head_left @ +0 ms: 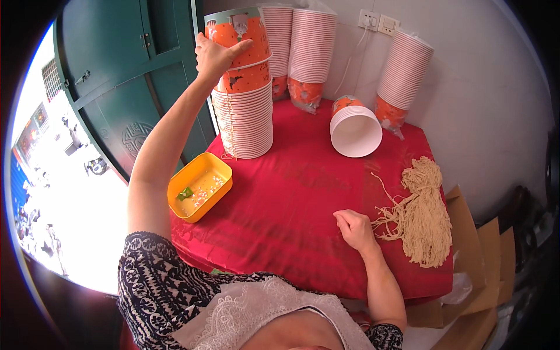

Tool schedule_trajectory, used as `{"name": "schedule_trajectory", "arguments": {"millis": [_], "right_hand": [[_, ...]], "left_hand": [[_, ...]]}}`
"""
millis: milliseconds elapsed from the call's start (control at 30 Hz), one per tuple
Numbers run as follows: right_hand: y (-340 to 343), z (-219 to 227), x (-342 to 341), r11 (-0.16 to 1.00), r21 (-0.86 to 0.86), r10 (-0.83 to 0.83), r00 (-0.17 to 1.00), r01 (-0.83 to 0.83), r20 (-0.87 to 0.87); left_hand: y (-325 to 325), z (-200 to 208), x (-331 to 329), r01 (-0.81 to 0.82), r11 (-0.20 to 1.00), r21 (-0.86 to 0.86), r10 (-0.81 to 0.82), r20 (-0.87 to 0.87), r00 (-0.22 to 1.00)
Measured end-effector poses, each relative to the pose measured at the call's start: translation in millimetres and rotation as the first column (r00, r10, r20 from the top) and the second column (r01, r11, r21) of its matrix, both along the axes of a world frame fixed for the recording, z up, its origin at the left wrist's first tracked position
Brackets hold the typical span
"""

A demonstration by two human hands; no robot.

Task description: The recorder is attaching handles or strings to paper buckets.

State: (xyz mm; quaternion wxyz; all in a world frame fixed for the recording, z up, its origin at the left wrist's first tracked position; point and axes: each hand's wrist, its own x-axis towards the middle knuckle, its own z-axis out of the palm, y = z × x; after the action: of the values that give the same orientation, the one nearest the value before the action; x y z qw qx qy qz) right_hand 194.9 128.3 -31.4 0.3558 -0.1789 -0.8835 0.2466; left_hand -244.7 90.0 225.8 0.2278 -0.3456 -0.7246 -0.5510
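Lace collar [251, 302] fronts left grip [216, 57] spread against top tub [254, 38], right grip [354, 231] curled; stacking seems advanced, tipped tubs [356, 133] apparently left.

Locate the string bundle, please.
In the head view, the string bundle lies on the right side of the red tablecloth, just right of the right hand.

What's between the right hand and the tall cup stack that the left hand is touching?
Only bare red tablecloth lies between the right hand and the tall cup stack; the head view shows it.
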Motion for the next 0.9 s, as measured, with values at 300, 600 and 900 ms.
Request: {"name": "schedule_trajectory", "arguments": {"millis": [300, 600, 900], "right_hand": [[-0.8, 1.2, 0.7, 0.999, -0.048, -0.012, 0.999, 0.014, 0.040], [-0.3, 3.4, 1.8, 0.998, -0.061, -0.013, 0.999, 0.015, 0.029], [-0.8, 1.8, -0.2, 0.998, -0.061, -0.009, 0.999, 0.011, 0.037]], "left_hand": [[4.4, -19.9, -7.9, -0.063, 0.997, -0.047, 0.062, -0.030, 0.998], [0.0, -26.7, -7.9, 0.003, 0.997, -0.076, -0.005, -0.024, 1.000], [-5.1, -38.1, -12.5, 0.076, 0.995, -0.067, -0.076, 0.003, 0.997]]}}
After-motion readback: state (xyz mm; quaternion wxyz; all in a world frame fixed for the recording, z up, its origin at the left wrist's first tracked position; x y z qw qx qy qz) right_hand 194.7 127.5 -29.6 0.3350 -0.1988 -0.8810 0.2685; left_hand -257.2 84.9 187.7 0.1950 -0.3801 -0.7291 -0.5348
